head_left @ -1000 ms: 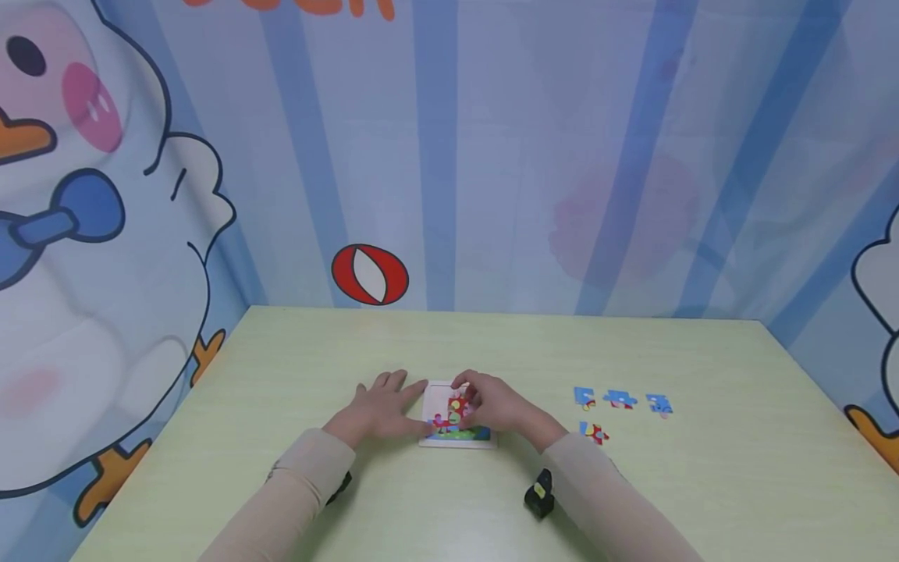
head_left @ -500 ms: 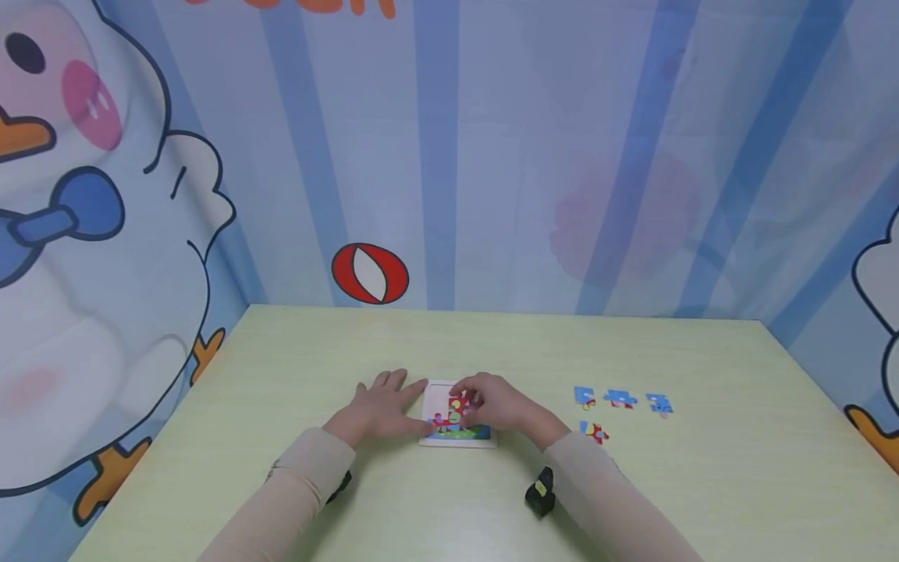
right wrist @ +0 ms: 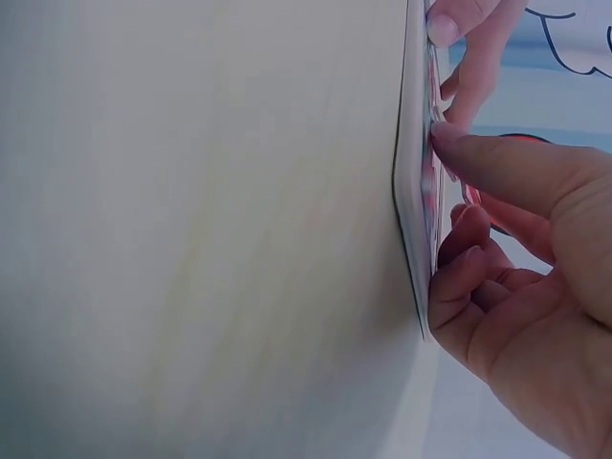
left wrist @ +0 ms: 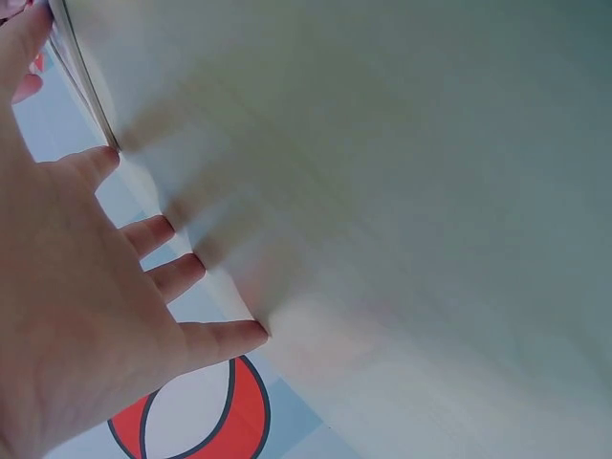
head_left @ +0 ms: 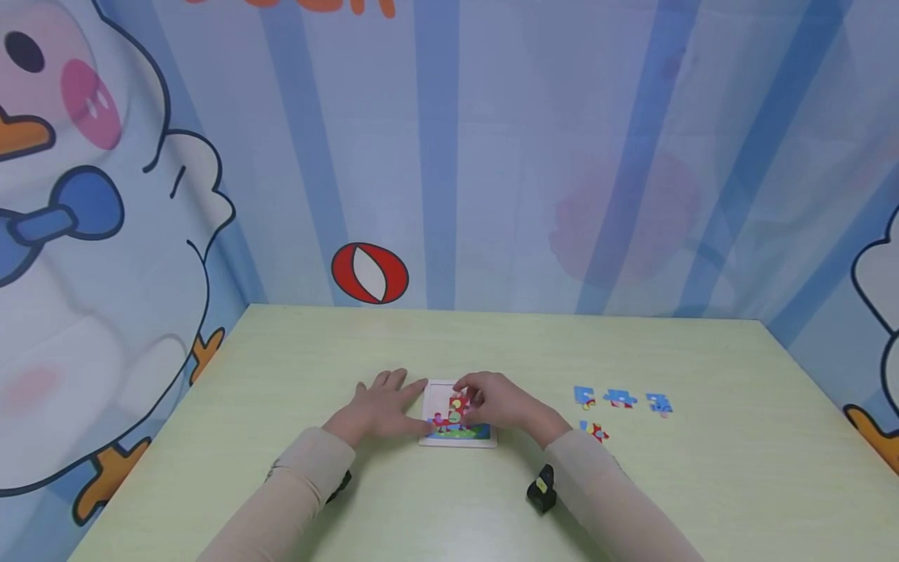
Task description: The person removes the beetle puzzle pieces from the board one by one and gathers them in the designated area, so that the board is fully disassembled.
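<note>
You have rounded orange letters (head_left: 319,7) on the pale-blue striped fabric backdrop (head_left: 506,156), cropped at the head view's top edge; word not legible to you. Nothing else readable in your three views.

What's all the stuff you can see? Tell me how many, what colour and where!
table: 1, pale yellow-green, lower half
backdrop: 1, blue striped, behind the table
cartoon duck: 1, white, backdrop's left
cartoon ball: 1, red and white, low on the backdrop
cartoon figure: 1, white, cut off at right edge
letters: count unclear, orange, cut off at top
jigsaw tray: 1, white-rimmed, on the table
pinched jigsaw piece: 1, mostly red, at the tray
loose jigsaw pieces: 4, mostly blue, right of the tray
wrist cameras: 2, black
sleeves: 2, beige
left hand: 1, spread, tray's left side
right hand: 1, over the tray
</note>
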A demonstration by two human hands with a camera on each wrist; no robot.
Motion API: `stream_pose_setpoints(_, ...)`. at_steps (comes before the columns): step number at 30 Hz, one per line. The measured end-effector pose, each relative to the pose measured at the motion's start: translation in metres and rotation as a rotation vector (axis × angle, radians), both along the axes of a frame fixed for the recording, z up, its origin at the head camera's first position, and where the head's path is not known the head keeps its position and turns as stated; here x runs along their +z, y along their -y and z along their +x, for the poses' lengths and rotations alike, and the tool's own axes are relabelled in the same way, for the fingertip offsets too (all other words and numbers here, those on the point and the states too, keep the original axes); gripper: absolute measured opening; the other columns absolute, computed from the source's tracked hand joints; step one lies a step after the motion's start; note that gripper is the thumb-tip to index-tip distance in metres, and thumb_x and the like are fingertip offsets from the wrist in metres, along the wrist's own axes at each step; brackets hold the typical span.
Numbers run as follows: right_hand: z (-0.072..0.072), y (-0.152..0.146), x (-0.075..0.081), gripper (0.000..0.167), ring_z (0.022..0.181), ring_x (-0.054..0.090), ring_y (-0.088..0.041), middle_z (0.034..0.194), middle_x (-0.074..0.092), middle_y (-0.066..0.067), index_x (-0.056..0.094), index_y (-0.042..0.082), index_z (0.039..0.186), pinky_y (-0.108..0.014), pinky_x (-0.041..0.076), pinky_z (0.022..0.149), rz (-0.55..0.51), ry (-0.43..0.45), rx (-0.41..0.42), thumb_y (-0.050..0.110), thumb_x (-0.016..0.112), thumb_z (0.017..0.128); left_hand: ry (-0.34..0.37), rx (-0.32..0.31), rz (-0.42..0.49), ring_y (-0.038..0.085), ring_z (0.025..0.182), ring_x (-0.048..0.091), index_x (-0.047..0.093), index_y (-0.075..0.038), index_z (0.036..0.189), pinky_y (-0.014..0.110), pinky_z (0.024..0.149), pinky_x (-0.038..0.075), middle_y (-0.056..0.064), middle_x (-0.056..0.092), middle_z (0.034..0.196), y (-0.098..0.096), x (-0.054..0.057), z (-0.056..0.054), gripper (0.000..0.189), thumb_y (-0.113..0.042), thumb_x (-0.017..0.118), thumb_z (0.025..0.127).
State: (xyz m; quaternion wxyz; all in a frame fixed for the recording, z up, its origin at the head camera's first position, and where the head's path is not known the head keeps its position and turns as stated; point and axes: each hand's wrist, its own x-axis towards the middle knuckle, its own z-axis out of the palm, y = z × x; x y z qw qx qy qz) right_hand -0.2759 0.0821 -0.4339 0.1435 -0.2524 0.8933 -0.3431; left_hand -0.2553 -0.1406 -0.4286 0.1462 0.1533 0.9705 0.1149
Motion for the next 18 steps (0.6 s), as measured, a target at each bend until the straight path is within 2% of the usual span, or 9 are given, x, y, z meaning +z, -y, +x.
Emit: stream_pose_setpoints(18, -0.0002, -0.0008, 0.0035, 0.045, 0.084, 0.058, -0.014, 0.094, 0.062, -0.003, 0.062, -0.003, 0.121, -0.029, 0.053, 0.079, 0.010, 0.011, -0.028, 0.011, 0.077, 0.081, -0.003, -0.001, -0.003, 0.039, 0.143, 0.017, 0.033, -0.024, 0.151, 0.072, 0.107, 0.013, 0.016, 0.023, 0.156, 0.0011, -0.0021, -0.0009, 0.081, -0.060, 0.060, 0.083)
